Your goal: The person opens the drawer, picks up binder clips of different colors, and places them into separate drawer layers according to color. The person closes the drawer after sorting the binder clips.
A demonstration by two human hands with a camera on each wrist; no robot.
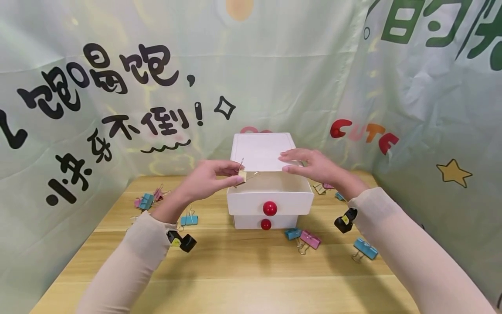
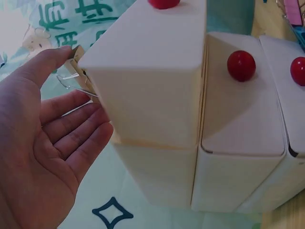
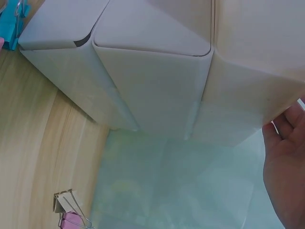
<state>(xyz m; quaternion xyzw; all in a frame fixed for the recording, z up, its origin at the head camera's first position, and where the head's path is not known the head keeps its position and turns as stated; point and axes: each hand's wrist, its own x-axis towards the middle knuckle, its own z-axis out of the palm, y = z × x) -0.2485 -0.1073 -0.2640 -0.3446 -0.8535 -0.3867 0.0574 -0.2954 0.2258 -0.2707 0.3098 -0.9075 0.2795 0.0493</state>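
My left hand (image 1: 209, 179) pinches a beige binder clip (image 1: 242, 175) between thumb and fingers, its wire handles spread apart. The clip is over the left side of an open top drawer (image 1: 249, 204) in a white drawer box (image 1: 260, 150). In the left wrist view the clip (image 2: 78, 71) overlaps the upper edge of that drawer. My right hand (image 1: 313, 165) rests at the box's right front top edge with fingers extended. Each drawer front has a red knob (image 1: 269, 208). The drawer's contents are mostly hidden behind its front.
Blue (image 1: 189, 220) and pink binder clips lie on the wooden table (image 1: 235, 270) left of the box. More are in front, a pink one (image 1: 310, 239) among them, and a blue one (image 1: 365, 248) lies farther right. A printed cloth (image 1: 274, 78) hangs behind.
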